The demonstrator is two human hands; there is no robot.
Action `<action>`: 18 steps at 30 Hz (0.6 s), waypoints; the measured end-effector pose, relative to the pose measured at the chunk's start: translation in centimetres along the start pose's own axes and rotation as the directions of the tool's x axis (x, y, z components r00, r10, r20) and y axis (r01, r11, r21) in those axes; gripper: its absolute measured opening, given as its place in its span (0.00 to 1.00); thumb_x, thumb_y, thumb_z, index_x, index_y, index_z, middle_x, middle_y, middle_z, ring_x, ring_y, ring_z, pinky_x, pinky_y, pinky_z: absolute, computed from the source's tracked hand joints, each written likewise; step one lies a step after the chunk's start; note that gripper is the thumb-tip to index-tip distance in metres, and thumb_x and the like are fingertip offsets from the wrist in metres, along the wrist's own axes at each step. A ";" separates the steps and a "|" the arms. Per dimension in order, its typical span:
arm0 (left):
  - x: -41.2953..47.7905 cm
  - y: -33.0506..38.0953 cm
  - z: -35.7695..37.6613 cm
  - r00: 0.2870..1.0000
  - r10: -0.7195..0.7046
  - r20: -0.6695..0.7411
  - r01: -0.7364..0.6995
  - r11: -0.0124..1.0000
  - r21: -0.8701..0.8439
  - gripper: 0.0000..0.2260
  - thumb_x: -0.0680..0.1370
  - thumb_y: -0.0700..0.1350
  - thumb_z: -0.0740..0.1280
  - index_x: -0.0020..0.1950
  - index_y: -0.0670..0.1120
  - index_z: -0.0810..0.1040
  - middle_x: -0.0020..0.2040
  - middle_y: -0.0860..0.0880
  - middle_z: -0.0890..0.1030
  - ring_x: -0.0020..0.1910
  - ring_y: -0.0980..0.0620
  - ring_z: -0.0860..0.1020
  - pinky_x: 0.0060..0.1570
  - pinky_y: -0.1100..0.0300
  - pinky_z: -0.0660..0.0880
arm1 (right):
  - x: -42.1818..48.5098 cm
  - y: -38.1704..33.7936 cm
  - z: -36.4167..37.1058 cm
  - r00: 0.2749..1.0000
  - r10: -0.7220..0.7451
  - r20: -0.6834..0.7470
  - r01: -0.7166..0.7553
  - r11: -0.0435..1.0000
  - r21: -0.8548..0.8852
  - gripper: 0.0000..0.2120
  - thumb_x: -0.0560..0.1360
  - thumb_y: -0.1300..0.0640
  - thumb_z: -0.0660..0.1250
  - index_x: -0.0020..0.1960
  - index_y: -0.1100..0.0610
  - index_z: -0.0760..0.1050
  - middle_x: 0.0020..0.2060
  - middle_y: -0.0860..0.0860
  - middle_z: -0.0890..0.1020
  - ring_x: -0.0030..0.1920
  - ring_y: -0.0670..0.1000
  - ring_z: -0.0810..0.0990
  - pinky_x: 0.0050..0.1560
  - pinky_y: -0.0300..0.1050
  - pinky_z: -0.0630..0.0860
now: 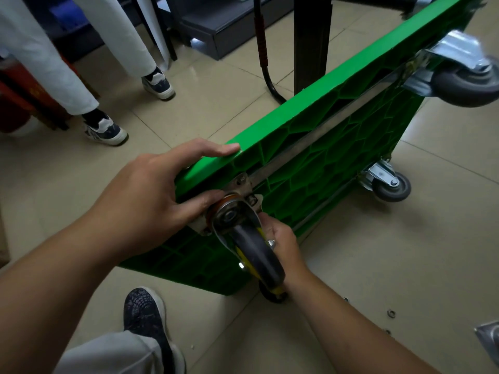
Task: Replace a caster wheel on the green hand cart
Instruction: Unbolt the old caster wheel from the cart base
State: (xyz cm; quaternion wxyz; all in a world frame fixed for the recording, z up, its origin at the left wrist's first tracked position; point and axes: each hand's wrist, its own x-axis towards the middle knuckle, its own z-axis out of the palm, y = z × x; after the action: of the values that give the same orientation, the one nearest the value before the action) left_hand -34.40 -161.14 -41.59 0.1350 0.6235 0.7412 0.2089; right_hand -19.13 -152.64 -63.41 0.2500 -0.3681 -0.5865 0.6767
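Note:
The green hand cart [310,163] stands tipped on its side on the tiled floor, its ribbed underside facing me. A caster wheel [256,252] with a dark tyre, yellow hub and metal fork sits at the near corner on its mounting plate [243,184]. My left hand [151,201] grips the cart's upper edge, fingers over the top and thumb against the caster's plate. My right hand [283,244] curls round the right side of the caster's fork. What its fingertips touch is hidden behind the wheel.
Two grey casters [464,82] [391,184] stay on the cart's far end. Loose nuts [390,313] and a metal plate [490,338] lie on the floor at right. A person's legs [105,128] stand at left, my shoe [143,311] below, a black post [310,44] behind.

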 end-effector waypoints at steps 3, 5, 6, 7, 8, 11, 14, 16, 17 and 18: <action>0.0 0.0 -0.1 1.000 -0.002 -0.001 0.002 1.000 0.010 0.25 0.74 0.68 0.67 0.71 0.73 0.70 0.53 0.50 0.86 0.45 0.41 0.85 0.46 0.40 0.82 | 0.7 -1.6 -2.9 0.977 -0.207 -0.043 0.180 0.921 -0.347 0.29 0.74 0.28 0.53 0.38 0.52 0.75 0.31 0.50 0.77 0.35 0.53 0.77 0.37 0.53 0.73; 0.0 0.0 -0.1 1.000 0.003 -0.006 -0.003 1.000 0.018 0.24 0.75 0.67 0.68 0.71 0.73 0.70 0.53 0.50 0.86 0.45 0.42 0.85 0.46 0.40 0.82 | 1.6 -2.9 -5.7 0.930 -0.367 0.017 0.309 0.757 -0.575 0.28 0.76 0.27 0.52 0.35 0.49 0.69 0.28 0.44 0.70 0.32 0.51 0.71 0.36 0.48 0.69; 0.0 0.0 -0.1 1.000 0.005 -0.009 -0.005 1.000 0.024 0.25 0.74 0.68 0.68 0.71 0.73 0.70 0.52 0.50 0.86 0.45 0.42 0.85 0.46 0.40 0.82 | 2.1 -3.9 -7.0 0.902 -0.427 0.067 0.359 0.653 -0.667 0.27 0.76 0.27 0.51 0.35 0.48 0.68 0.29 0.42 0.68 0.33 0.50 0.69 0.39 0.47 0.69; 0.0 0.0 -0.1 1.000 0.005 -0.010 -0.005 1.000 0.028 0.25 0.73 0.69 0.67 0.71 0.73 0.70 0.52 0.49 0.86 0.45 0.42 0.85 0.46 0.40 0.82 | 2.5 -5.2 -8.1 0.875 -0.470 0.114 0.390 0.547 -0.741 0.26 0.77 0.28 0.52 0.35 0.48 0.69 0.30 0.41 0.67 0.35 0.49 0.69 0.42 0.47 0.69; 0.0 0.0 -0.1 1.000 0.004 -0.009 -0.004 1.000 0.027 0.26 0.73 0.69 0.66 0.71 0.74 0.70 0.51 0.48 0.86 0.45 0.41 0.85 0.46 0.40 0.82 | 2.8 -6.4 -9.1 0.839 -0.521 0.158 0.418 0.430 -0.800 0.26 0.77 0.28 0.54 0.36 0.49 0.70 0.31 0.43 0.69 0.36 0.49 0.69 0.44 0.47 0.67; 0.0 0.1 -0.1 1.000 0.002 -0.003 -0.002 1.000 0.004 0.26 0.73 0.70 0.66 0.71 0.74 0.70 0.51 0.47 0.86 0.46 0.41 0.85 0.47 0.39 0.83 | 3.1 -10.3 -10.7 0.711 -0.650 0.269 0.455 0.133 -0.880 0.28 0.76 0.30 0.57 0.36 0.54 0.75 0.32 0.48 0.74 0.38 0.50 0.70 0.45 0.47 0.65; 0.0 0.1 0.0 1.000 0.011 -0.014 -0.011 1.000 0.004 0.23 0.76 0.67 0.69 0.71 0.74 0.71 0.54 0.50 0.86 0.47 0.42 0.86 0.48 0.39 0.83 | 3.1 -11.7 -11.1 0.680 -0.671 0.297 0.456 0.070 -0.887 0.27 0.76 0.30 0.59 0.37 0.53 0.75 0.32 0.47 0.74 0.38 0.49 0.69 0.46 0.46 0.63; 0.0 0.2 0.1 1.000 0.009 -0.015 -0.009 1.000 0.006 0.24 0.76 0.64 0.71 0.71 0.73 0.71 0.55 0.51 0.85 0.48 0.42 0.86 0.48 0.38 0.82 | 2.7 -10.8 -11.2 0.718 -0.662 0.218 0.450 0.201 -0.870 0.27 0.77 0.31 0.60 0.37 0.53 0.75 0.32 0.47 0.74 0.37 0.48 0.68 0.45 0.44 0.61; 0.0 0.2 0.1 1.000 0.006 -0.014 -0.006 1.000 0.006 0.25 0.75 0.62 0.71 0.71 0.73 0.71 0.55 0.51 0.85 0.48 0.42 0.86 0.48 0.38 0.82 | 2.3 -9.9 -11.2 0.745 -0.652 0.144 0.438 0.315 -0.842 0.27 0.76 0.31 0.60 0.36 0.53 0.75 0.31 0.46 0.73 0.37 0.46 0.67 0.44 0.43 0.60; -0.1 0.3 0.1 1.000 0.004 -0.014 -0.004 1.000 0.010 0.25 0.74 0.62 0.71 0.71 0.73 0.71 0.55 0.51 0.85 0.48 0.42 0.86 0.48 0.38 0.82 | 1.9 -8.8 -11.0 0.785 -0.619 0.042 0.417 0.477 -0.774 0.27 0.76 0.31 0.60 0.36 0.54 0.75 0.30 0.47 0.73 0.35 0.45 0.66 0.42 0.42 0.61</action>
State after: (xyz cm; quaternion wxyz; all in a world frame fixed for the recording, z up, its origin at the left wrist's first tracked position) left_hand -34.11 -161.15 -41.51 0.1261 0.6243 0.7418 0.2099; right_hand -12.39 -142.79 -55.60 0.3393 -0.3203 -0.8584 0.2132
